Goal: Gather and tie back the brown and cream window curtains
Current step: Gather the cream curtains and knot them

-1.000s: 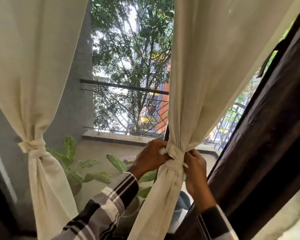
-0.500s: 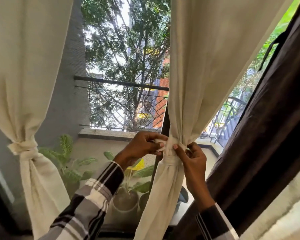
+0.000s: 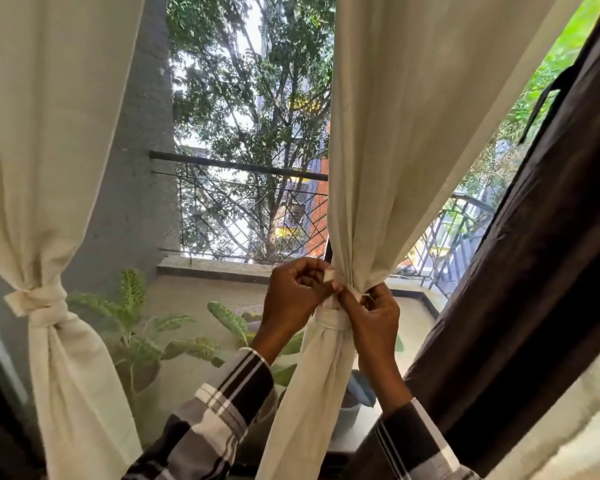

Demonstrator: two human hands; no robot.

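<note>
A: Status? Both hands on the middle cream curtain [image 3: 329, 375]. Left hand [image 3: 293, 299] pinches a tie end [image 3: 328, 275], right hand [image 3: 373, 317] pinches the band [image 3: 329, 322] at the gathered waist.

B: Knot in progress, I'd say. Next: pull the ends snug.

A: Brown curtain [image 3: 534, 271] right of the hands looks untied. Left cream curtain [image 3: 45, 306], far off the left hand, already knotted.

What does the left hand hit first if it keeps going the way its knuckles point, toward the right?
Likely the gathered cream curtain right beside the left hand, which pinches the tie end; then the right hand. Depth is uncertain.
</note>
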